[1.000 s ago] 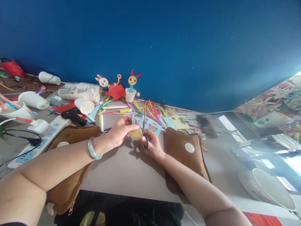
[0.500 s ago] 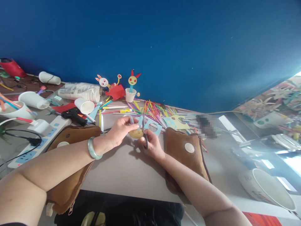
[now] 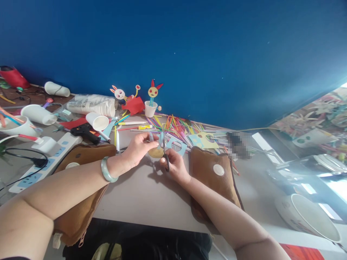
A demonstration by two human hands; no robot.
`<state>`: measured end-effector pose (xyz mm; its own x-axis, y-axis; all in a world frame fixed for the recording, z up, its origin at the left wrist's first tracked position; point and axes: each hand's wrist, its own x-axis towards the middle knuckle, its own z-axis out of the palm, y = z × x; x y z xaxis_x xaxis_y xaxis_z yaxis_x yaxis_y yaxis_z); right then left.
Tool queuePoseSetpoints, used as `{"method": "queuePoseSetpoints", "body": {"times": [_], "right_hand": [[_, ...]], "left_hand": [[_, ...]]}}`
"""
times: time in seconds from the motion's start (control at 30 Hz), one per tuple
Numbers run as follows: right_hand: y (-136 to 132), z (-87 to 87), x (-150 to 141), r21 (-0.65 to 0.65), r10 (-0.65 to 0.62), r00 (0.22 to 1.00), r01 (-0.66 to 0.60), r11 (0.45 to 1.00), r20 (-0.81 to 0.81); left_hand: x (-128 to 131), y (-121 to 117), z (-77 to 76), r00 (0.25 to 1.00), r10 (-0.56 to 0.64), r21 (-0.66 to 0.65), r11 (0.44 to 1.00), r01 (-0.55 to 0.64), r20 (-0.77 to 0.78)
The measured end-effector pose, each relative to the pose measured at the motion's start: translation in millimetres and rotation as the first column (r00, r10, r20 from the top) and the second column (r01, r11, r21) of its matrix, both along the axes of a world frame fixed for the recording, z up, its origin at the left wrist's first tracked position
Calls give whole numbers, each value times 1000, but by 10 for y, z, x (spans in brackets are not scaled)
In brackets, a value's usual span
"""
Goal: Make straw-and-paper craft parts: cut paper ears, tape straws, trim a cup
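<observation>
While the left hand (image 3: 138,148) pinches a blue-eared yellow cutout (image 3: 155,153), the right hand (image 3: 176,167) grasps dark-handled scissors (image 3: 167,161) beside it.

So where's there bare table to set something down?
The table is bare between the brown cushions, and between the right cushion and the white bowl. It's crowded along the blue wall, with straws and cups, and around the power strip at left.

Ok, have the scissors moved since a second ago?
Yes, slightly. Judged against the upright cup by the wall, the scissors in the right hand have shifted a little to the left.
</observation>
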<state>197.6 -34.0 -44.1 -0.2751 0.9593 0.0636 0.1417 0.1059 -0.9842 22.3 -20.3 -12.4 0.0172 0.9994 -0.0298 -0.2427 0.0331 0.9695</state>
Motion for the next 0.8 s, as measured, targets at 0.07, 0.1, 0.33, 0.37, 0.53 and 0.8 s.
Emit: {"method": "queuePoseSetpoints", "body": {"times": [0.07,0.1,0.33,0.37,0.53,0.8], "right_hand": [[4,-10,3,4,0,1000,0,1000,5],[5,-14,4,4,2,1000,-3,1000,6],[7,-13,2,19,7,1000,-8,1000,26],[9,-13,2,20,4,1000,-5,1000,23],[19,-30,9,16,-1,1000,1,1000,7],[31,-42,14,37,-3,1000,3,999,13]], "left_hand": [[2,-3,2,1000,-7,-6,1000,7,4],[3,-6,4,1000,-9,-6,1000,9,6],[8,-19,4,999,-33,-10,999,33,16],[8,-21,5,999,-39,-12,999,39,21],[13,-31,16,998,-53,4,999,53,22],[14,-32,16,998,-52,3,999,52,22]]}}
